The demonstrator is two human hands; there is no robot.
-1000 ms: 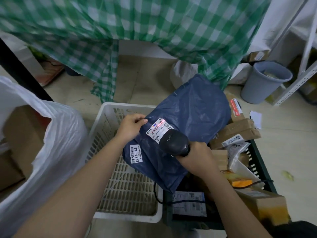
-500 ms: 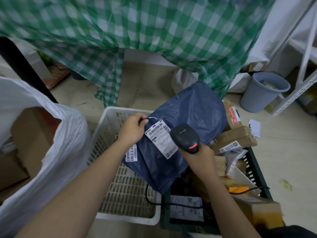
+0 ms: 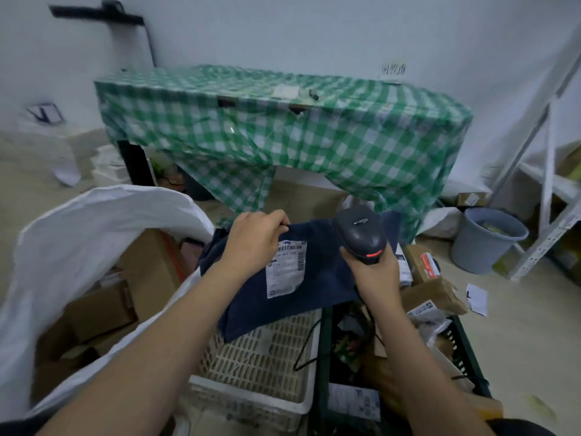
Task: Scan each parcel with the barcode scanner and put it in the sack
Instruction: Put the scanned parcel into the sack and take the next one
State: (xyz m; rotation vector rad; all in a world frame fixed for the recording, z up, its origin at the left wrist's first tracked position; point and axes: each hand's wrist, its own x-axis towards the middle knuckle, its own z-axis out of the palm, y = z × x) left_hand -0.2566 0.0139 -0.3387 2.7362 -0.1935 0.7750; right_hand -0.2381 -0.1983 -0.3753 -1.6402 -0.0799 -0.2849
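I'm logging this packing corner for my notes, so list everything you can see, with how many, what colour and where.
mailer bag: one, dark blue with a white label, held above the white crate
barcode scanner: one, black, red light, right of the bag
sack: one, white, open at left, brown boxes inside
white crate: one, slatted, bottom centre
dark crate: one, dark green, bottom right, holding parcels
cardboard parcels: several, brown, on the dark crate
table cover: one, green-and-white check, centre back
bin: one, grey, right on the floor
shelving: one, white, far right
left hand: grips the bag's top edge
right hand: holds the scanner
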